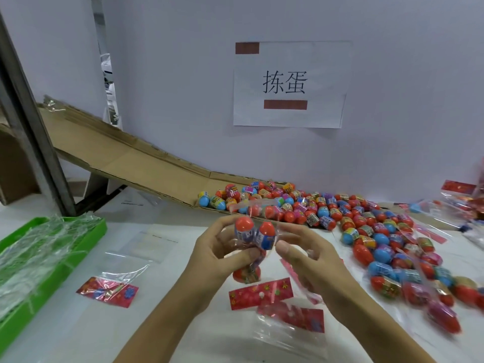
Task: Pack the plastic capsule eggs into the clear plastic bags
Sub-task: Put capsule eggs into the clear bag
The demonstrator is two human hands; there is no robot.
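My left hand (222,247) grips two capsule eggs (255,233) with orange tops and blue bodies, held upright above the table inside a clear plastic bag (251,208). My right hand (301,250) pinches the right side of that bag, and another clear bag with a red strip hangs from its fingers. A further red egg (246,275) shows just below my left hand. A large pile of loose coloured eggs (340,213) spreads across the table from the middle to the right.
A green tray (99,224) of clear bags stands at the left. Empty bags with red header cards (107,290) (262,296) lie on the white table near me. A cardboard chute (125,158) slopes down from the back left to the egg pile. Filled bags (466,197) lie far right.
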